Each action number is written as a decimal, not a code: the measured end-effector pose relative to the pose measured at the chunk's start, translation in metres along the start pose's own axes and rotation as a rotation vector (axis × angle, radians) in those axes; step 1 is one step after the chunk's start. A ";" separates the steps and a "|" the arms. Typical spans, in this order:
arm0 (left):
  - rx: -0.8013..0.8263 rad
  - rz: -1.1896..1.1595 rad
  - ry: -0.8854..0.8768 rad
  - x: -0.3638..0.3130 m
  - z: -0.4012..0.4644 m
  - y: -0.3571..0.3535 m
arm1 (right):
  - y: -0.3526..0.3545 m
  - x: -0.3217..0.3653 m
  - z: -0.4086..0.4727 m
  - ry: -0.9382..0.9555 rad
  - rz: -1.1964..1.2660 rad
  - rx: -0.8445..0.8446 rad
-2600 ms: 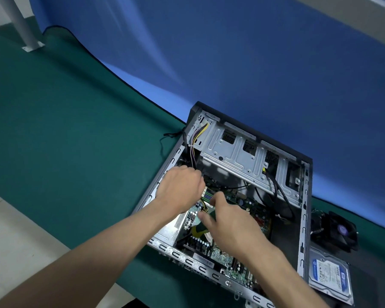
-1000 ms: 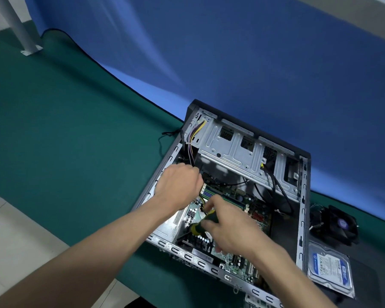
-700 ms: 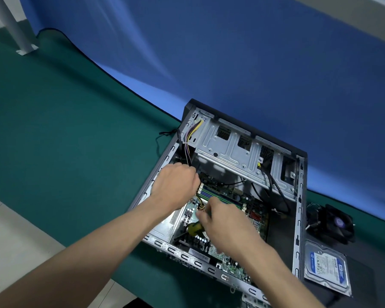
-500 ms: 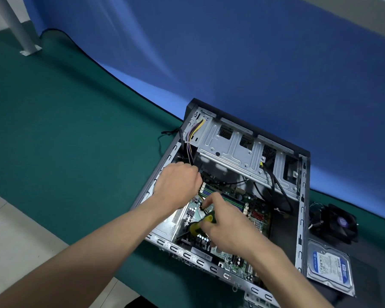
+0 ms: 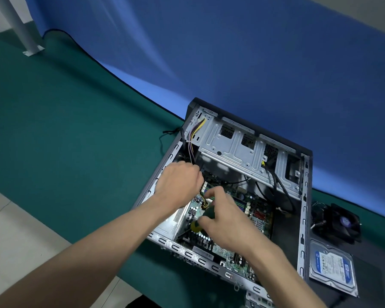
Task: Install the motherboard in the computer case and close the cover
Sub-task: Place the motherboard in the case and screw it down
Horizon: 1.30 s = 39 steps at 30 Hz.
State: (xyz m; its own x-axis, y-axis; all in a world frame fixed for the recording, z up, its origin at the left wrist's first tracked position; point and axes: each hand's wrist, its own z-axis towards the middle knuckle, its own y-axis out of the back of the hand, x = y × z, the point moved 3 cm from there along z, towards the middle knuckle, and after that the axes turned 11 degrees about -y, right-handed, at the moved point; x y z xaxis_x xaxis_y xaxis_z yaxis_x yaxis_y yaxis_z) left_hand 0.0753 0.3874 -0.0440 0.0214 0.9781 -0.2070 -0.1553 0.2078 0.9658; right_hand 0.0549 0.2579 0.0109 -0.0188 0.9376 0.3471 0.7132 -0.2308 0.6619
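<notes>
Green cloth covers the table (image 5: 65, 134), backed by a blue drape (image 5: 253, 63). On it the computer case (image 5: 302, 218) is laid on its side, cover off, long axis running near-to-far. Inside, the motherboard (image 5: 260, 216) is seated flat. A screwdriver (image 5: 198, 224) is gripped by the right hand (image 5: 227, 221); the left hand (image 5: 179, 184) is curled, contents hidden. Right of the case are seen a hard drive (image 5: 330, 271) and fan (image 5: 340, 221).

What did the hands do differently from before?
Hardly anything: the right hand keeps its grip on the green-and-yellow screwdriver over the motherboard, shifting only slightly. The left hand stays curled by the cables. The case and hard drive stayed put.
</notes>
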 end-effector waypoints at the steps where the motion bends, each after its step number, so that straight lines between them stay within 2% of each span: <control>1: 0.006 0.000 0.003 0.001 0.000 0.000 | -0.001 0.001 -0.001 0.007 -0.021 0.015; 4: 0.002 -0.001 0.002 0.002 -0.001 0.000 | 0.002 -0.002 0.001 -0.018 -0.114 -0.127; 8: -0.007 0.001 -0.005 0.000 0.000 0.000 | 0.004 -0.004 0.002 -0.028 0.022 0.009; 12: -0.009 -0.006 0.004 0.002 -0.001 -0.001 | 0.008 -0.010 0.005 -0.051 -0.069 -0.124; 16: -0.001 -0.014 0.007 0.001 0.000 0.000 | 0.008 -0.010 0.004 -0.065 0.033 0.035; 20: -0.007 -0.008 0.003 0.002 -0.001 0.000 | 0.008 -0.005 -0.002 -0.039 -0.147 -0.139; 24: -0.001 0.009 -0.011 0.001 0.000 0.000 | 0.005 0.006 -0.011 -0.004 -0.102 0.043; 28: 0.005 0.028 -0.011 0.001 -0.001 0.000 | -0.005 0.019 -0.013 0.008 -0.285 -0.050; 33: 0.022 0.025 0.002 0.000 0.001 0.000 | -0.005 0.027 -0.005 0.029 -0.296 -0.071; 39: 0.012 0.015 0.005 0.001 0.001 0.001 | 0.005 0.032 0.001 0.019 -0.493 -0.128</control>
State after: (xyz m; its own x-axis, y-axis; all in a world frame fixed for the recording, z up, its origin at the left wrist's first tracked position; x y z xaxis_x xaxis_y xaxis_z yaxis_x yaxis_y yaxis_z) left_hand 0.0760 0.3882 -0.0431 0.0144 0.9811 -0.1929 -0.1440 0.1929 0.9706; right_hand 0.0586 0.2870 0.0245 -0.3451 0.9384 -0.0164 0.5250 0.2075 0.8254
